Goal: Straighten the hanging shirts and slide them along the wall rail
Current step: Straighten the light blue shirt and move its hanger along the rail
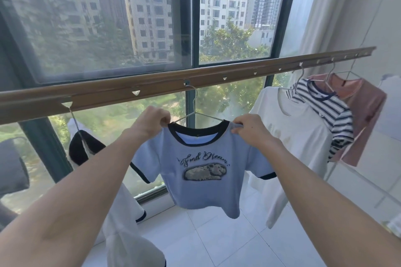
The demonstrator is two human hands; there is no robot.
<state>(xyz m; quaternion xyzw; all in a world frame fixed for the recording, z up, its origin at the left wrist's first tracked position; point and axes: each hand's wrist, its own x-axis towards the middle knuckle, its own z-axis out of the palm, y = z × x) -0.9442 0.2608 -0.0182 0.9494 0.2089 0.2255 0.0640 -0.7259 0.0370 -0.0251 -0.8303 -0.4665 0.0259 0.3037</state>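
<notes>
Both hands [152, 122] [249, 129] pinching blue shirt [201, 171] shoulders

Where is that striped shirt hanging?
In the head view, the striped shirt hangs at the right end of the rail, between the white shirt and the pink shirt.

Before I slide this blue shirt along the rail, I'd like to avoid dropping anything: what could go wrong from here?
1. Both hands, left hand and right hand, pinch the blue shirt at its shoulders, not the wire hanger; tugging sideways may pull the fabric off.
2. The hook sits in one notch of the rail, so it may catch.
3. The white shirt hangs close on the right; crowding could bunch both.
</notes>
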